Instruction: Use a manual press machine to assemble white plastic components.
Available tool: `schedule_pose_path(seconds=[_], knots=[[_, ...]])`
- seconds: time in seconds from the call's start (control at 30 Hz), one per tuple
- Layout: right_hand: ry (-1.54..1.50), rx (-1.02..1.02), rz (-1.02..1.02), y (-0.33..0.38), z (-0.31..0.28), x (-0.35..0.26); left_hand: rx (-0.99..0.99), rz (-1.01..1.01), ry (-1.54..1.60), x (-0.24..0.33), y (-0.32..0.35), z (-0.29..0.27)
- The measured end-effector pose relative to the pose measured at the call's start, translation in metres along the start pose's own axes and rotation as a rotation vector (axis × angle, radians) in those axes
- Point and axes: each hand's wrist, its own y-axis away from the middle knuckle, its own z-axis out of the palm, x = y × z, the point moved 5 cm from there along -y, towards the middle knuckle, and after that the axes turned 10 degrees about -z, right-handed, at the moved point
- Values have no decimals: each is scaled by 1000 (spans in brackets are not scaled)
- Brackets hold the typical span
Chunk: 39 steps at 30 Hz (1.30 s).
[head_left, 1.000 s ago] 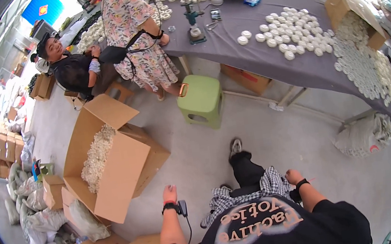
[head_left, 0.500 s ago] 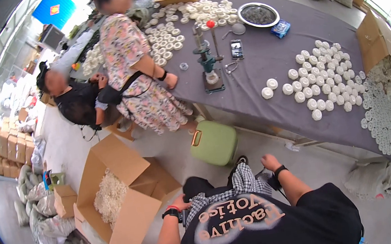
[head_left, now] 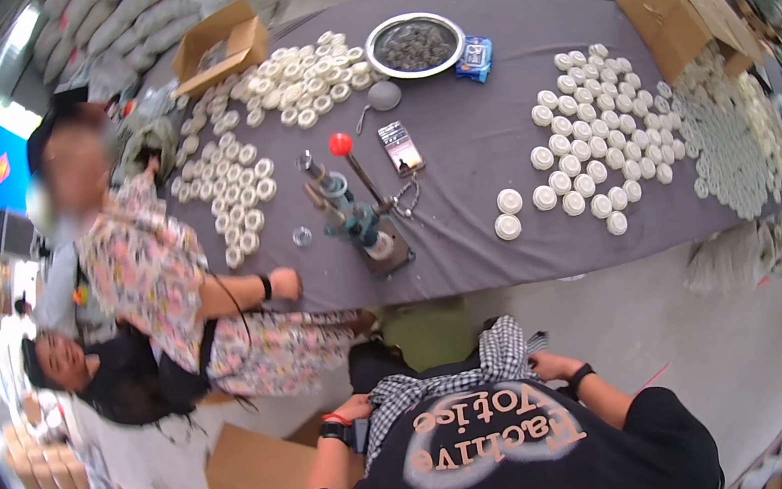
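Note:
At my waist a black-and-white checked cloth (head_left: 503,352) is knotted over my black shirt. My left hand (head_left: 355,408) is closed at the cloth's left side, its fingertips partly hidden. At the right side my right hand (head_left: 553,365) has its fingers curled against the cloth. Ahead, near the table's edge, stands a green hand press (head_left: 357,221) with a red-knobbed lever. A phone (head_left: 401,148) lies beyond it, beside a small chain (head_left: 407,200). To the right spread many white round caps (head_left: 596,128). Neither hand touches the table.
A green stool (head_left: 424,333) stands between me and the grey-covered table (head_left: 470,233). To the left a person in a floral dress (head_left: 162,269) stands close to the table; another person (head_left: 132,369) is behind. A cardboard box (head_left: 255,482) is low left. A metal bowl (head_left: 417,43) sits farther back.
My view has turned left-to-right toward the table, and I am nearer to it. My right hand has come in from beside the table edge to the cloth at my waist.

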Motion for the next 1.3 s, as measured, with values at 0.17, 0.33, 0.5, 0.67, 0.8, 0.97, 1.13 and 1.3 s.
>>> schedule_pose_path(seconds=[0.17,0.33,0.5,0.67,0.8,0.97,1.13,1.3], knots=[[567,-5,171,-37,9,-94,583,207,-244,56,-76,-121],[713,872,-349,-155,-71,-153,789,-212,-267,117,-169,-182],[971,674,-456,-246,-96,-165,1865,-181,-1016,45,-264,-163],[958,620,-364,-250,-106,-151,769,19,-1452,-64,-204,-348],[955,625,-414,-257,-108,-149,-65,115,-1530,-10,-176,-323],[955,676,-406,-246,-110,-148,114,-67,-1036,3,-190,-331],[969,699,-531,-250,-103,-154,360,-292,-141,68,-220,-153],[1007,735,-544,-245,-102,-150,603,-283,-243,129,-175,-154]])
